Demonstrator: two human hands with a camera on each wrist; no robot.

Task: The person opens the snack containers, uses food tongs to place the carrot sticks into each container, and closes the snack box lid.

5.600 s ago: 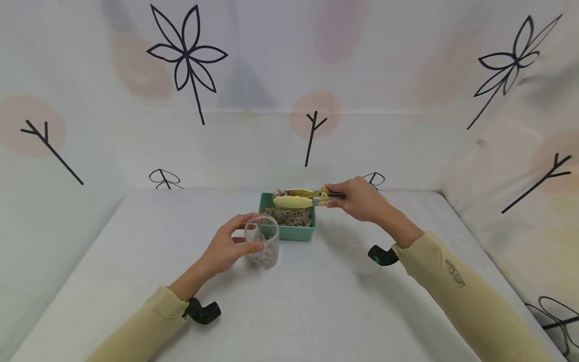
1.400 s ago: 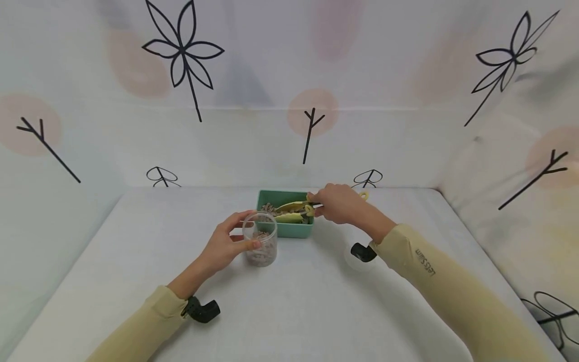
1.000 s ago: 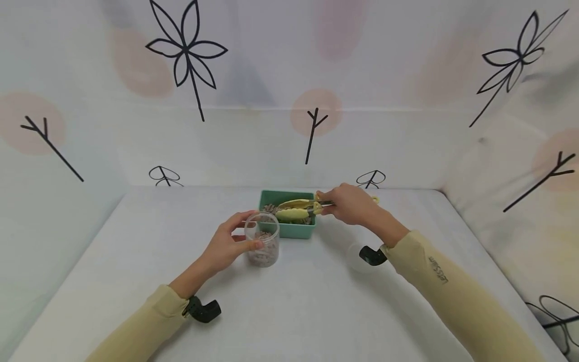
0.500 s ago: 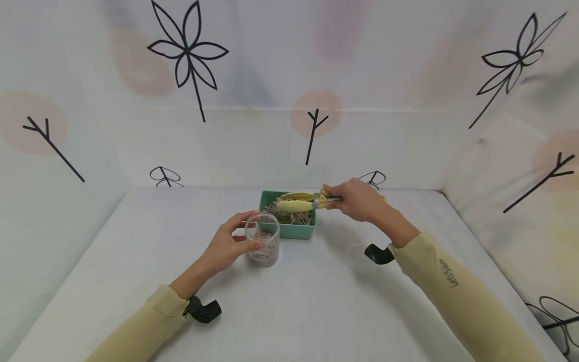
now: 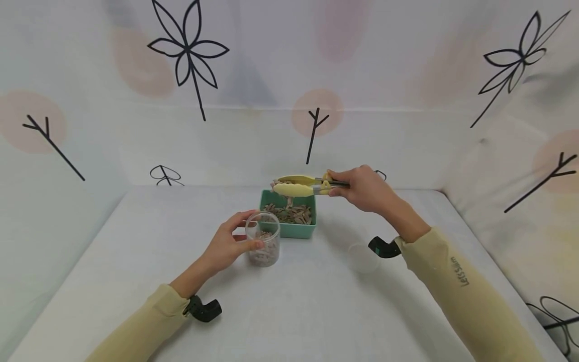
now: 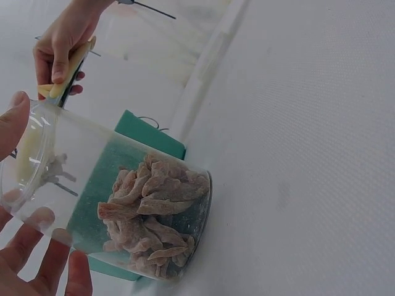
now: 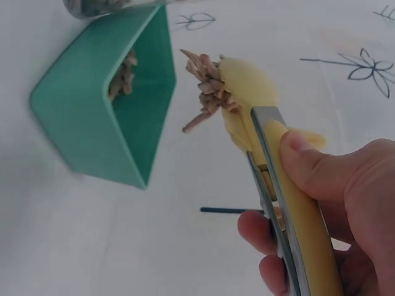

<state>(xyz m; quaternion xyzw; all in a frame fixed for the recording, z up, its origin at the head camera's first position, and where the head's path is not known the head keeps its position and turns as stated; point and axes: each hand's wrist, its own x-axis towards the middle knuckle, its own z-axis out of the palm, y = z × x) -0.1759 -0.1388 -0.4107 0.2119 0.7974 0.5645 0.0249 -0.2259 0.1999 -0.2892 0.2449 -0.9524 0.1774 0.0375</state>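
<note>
My right hand (image 5: pixel 368 190) grips yellow-tipped tongs (image 5: pixel 296 189), raised over the green bin (image 5: pixel 296 231). Between the tong heads is a clump of brown, bark-like chips (image 7: pixel 213 86), with some sticking out past the tips. More of these chips (image 5: pixel 296 215) lie in the bin. My left hand (image 5: pixel 230 241) holds a clear plastic jar (image 5: pixel 270 246) upright on the table, thumb on the near side and fingers round the far side. In the left wrist view the jar's lower part contains pale brown chips (image 6: pixel 154 209). It stands just in front of the bin's left corner.
A clear round lid (image 5: pixel 363 259) lies on the white table (image 5: pixel 307 306), right of the bin and below the right forearm. A printed cloth backdrop (image 5: pixel 253 136) rises behind the table's back edge and along the sides.
From down in the bin, the right hand has lifted the tongs up and slightly right, bringing a clump of chips out. The jar holds more chips than in the oldest frame; the left hand stays put.
</note>
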